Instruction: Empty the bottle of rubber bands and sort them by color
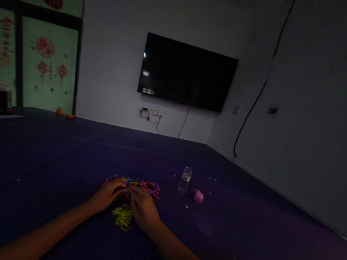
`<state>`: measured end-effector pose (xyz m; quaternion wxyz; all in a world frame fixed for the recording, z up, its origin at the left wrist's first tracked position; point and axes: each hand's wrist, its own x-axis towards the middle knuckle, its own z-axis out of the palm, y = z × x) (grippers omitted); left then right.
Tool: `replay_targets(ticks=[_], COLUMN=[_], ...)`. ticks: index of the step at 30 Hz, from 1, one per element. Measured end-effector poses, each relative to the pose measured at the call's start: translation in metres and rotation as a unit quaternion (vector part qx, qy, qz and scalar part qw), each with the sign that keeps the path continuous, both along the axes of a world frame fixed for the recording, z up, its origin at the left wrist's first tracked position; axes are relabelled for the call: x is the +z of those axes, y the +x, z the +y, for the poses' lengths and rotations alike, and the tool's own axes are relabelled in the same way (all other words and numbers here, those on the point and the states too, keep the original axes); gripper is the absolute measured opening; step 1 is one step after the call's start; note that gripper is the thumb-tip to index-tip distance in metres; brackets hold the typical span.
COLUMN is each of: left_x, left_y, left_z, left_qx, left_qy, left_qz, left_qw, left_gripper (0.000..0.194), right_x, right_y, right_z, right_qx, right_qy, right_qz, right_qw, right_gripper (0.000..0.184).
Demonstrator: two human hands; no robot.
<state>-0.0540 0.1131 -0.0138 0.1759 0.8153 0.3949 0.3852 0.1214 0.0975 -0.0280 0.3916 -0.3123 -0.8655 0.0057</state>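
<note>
A loose heap of multicoloured rubber bands (153, 189), in pink, blue, red and orange, lies on the dark purple floor in front of me. My left hand (109, 195) reaches over the heap's near left side with thumb and fingers pinched together. From the right, my right hand (143, 207) meets it, its fingertips closed and almost touching the left ones. Something small and pale shows between the fingertips, too dim to name. Just below the hands is a separate tangle of yellow rubber bands (122, 217), partly beside my right hand.
Right of the heap, a clear plastic bottle (184, 180) stands near a small pink object (198, 196). White scraps (187, 206) lie around them. A television (187, 73) hangs on the far wall, and a black cable (257, 98) runs down the right wall. Small orange items (59, 111) sit by the door.
</note>
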Motion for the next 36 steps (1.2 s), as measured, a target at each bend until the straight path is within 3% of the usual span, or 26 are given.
replay_targets(ticks=[4, 11, 15, 18, 24, 27, 33, 36], left_x=[-0.001, -0.001, -0.003, -0.004, -0.002, 0.0, -0.001, -0.005], left_y=[0.001, -0.009, -0.01, -0.007, -0.006, -0.005, -0.018, -0.033], left_z=[-0.001, 0.001, 0.001, 0.0, -0.001, -0.003, 0.004, 0.016], left_qx=[0.01, 0.083, 0.042, 0.017, 0.002, -0.002, 0.088, 0.144], left_qy=[0.0, 0.02, 0.004, -0.005, -0.035, -0.043, 0.032, 0.071], left_qz=[-0.007, -0.026, -0.014, -0.012, -0.03, -0.041, -0.099, -0.078], left_qw=[1.0, 0.996, 0.999, 1.0, 0.999, 0.998, 0.991, 0.984], left_gripper=[0.026, 0.029, 0.031, 0.033, 0.033, 0.032, 0.034, 0.031], right_x=[0.0, 0.004, 0.005, 0.006, 0.009, 0.007, -0.001, -0.001], right_y=[0.0, 0.003, 0.004, 0.005, 0.004, 0.004, 0.005, 0.007], right_z=[0.0, -0.002, -0.002, -0.003, -0.006, -0.004, -0.004, -0.008], right_qx=[0.008, -0.005, -0.016, 0.014, 0.075, 0.072, 0.07, 0.066], right_qy=[-0.001, -0.019, -0.036, -0.042, -0.052, -0.039, -0.025, -0.038], right_qz=[0.0, 0.019, 0.026, 0.014, 0.01, 0.011, -0.008, -0.027], right_qw=[1.0, 1.0, 0.999, 0.999, 0.996, 0.997, 0.997, 0.997], right_gripper=[0.028, 0.026, 0.025, 0.026, 0.028, 0.028, 0.022, 0.019])
